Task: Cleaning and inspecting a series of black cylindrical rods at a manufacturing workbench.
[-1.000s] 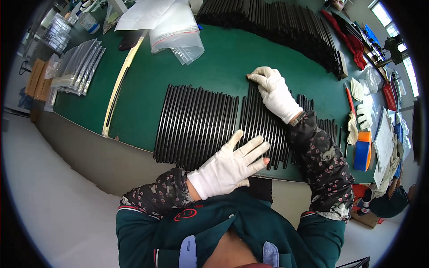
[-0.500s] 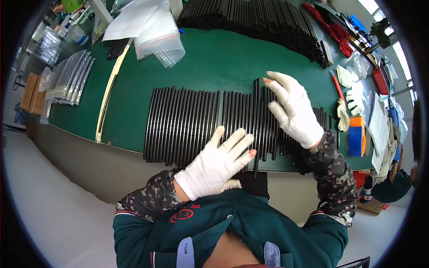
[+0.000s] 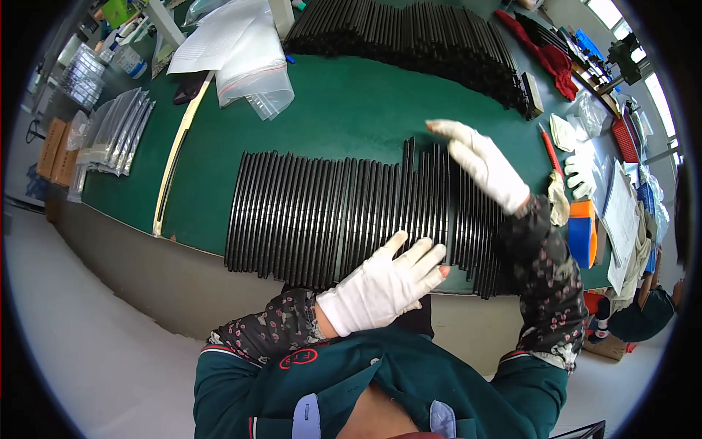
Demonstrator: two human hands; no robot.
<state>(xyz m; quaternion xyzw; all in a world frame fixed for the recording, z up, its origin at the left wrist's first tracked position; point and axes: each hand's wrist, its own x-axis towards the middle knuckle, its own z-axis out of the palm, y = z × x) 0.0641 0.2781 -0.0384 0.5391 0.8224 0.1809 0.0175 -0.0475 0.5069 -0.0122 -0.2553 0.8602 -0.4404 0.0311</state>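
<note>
A row of slim black rods (image 3: 285, 212) lies side by side along the near part of the green table (image 3: 351, 95). Over the near ends of the middle rods, my left hand (image 3: 380, 289) spreads its white-gloved fingers; one bare fingertip shows. My right hand (image 3: 486, 168), also gloved with a bare fingertip, stretches its fingers over the far ends of the rods at the right. Neither hand grips anything. One or two rods in the middle stick out farther than their neighbours. Some near ends are hidden behind my left hand.
At the far side lies a large stack of black rods (image 3: 409, 36). Bagged items (image 3: 117, 132) sit at the left beyond a pale strip (image 3: 175, 161). Papers and plastic bags (image 3: 252, 73) rest at the back left. A blue-and-orange tape roll (image 3: 581, 234) and spare gloves (image 3: 581, 172) are at right.
My left hand has slid right along the near ends. My right hand has turned its fingers farther left. The middle rods lie closer together, and the view has shifted slightly.
</note>
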